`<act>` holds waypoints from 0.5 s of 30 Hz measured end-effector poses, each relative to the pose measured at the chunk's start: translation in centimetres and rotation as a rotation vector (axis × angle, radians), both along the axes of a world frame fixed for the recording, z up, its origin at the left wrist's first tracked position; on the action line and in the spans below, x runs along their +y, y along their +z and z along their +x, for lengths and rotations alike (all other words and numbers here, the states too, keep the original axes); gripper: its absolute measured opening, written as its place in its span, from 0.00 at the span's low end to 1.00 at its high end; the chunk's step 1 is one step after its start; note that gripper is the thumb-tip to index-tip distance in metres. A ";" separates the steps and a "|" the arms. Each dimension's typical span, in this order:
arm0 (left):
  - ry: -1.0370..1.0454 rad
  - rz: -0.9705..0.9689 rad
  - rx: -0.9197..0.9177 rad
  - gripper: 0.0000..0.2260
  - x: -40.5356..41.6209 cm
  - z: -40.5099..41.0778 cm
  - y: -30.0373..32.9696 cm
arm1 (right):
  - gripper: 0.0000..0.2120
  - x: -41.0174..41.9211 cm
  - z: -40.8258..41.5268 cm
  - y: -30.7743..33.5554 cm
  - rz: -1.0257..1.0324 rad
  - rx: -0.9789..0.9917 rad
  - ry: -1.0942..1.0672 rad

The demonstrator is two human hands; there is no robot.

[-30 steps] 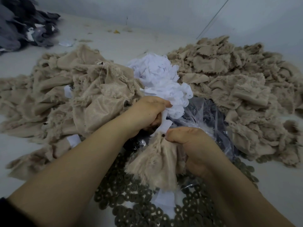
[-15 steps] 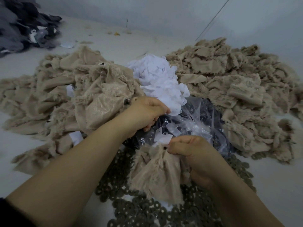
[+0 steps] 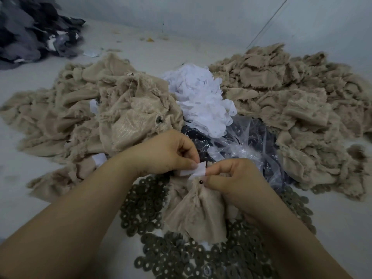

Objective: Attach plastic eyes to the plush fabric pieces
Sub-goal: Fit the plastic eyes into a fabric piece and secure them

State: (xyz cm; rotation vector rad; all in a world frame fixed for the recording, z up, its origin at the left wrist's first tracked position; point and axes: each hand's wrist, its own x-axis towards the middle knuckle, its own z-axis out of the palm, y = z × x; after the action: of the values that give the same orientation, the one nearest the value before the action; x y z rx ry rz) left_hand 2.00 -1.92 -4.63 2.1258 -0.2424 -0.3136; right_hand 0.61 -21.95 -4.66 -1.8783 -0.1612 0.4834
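Note:
A beige plush piece (image 3: 198, 214) hangs from my right hand (image 3: 235, 184), which grips its bunched top. A small dark eye post (image 3: 200, 181) pokes up through the fabric beside my right thumb. My left hand (image 3: 171, 156) pinches a small white fabric patch (image 3: 196, 170) just above that post, and my right index finger touches the patch's other end. Dark round washers (image 3: 181, 256) lie scattered under the plush piece.
A heap of beige plush pieces (image 3: 84, 117) lies to the left and another heap (image 3: 291, 105) to the right. White patches (image 3: 201, 101) are piled in the middle, above a clear plastic bag (image 3: 247, 141) of dark parts. Grey fabric scraps (image 3: 34, 31) sit far left.
My left hand left the white pile with one patch and brought it down to the eye post. My right hand kept hold of the plush piece.

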 end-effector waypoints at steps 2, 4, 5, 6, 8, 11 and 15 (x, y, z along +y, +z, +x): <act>0.044 0.016 -0.046 0.05 -0.3 -0.1 0.2 | 0.08 -0.1 0.1 -0.1 -0.006 0.015 -0.040; 0.120 -0.004 -0.081 0.08 -0.5 -0.2 0.5 | 0.11 -0.1 0.2 -0.3 -0.014 0.017 -0.079; 0.165 -0.016 -0.094 0.08 -0.6 -0.2 0.6 | 0.12 -0.2 0.3 -0.4 -0.014 0.010 -0.092; 0.208 -0.016 -0.119 0.08 -0.7 -0.2 0.8 | 0.12 -0.2 0.4 -0.5 -0.007 0.005 -0.103; 0.276 0.030 -0.227 0.07 -0.9 -0.3 1.2 | 0.13 -0.3 0.4 -0.6 0.017 0.004 -0.117; 0.305 0.164 -0.444 0.05 -1.9 -1.1 1.5 | 0.13 -0.1 0.4 -0.8 0.018 -0.007 -0.093; 0.143 0.210 -0.628 0.02 -4.0 -2.8 1.5 | 0.12 0.3 0.1 -1.0 0.037 -0.050 -0.080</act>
State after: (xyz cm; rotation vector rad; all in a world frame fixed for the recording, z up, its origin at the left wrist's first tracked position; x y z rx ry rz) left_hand -0.80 -5.92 -3.16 2.3853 -0.4283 0.4423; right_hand 0.75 -21.62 -5.63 -1.8535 -0.1269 0.3767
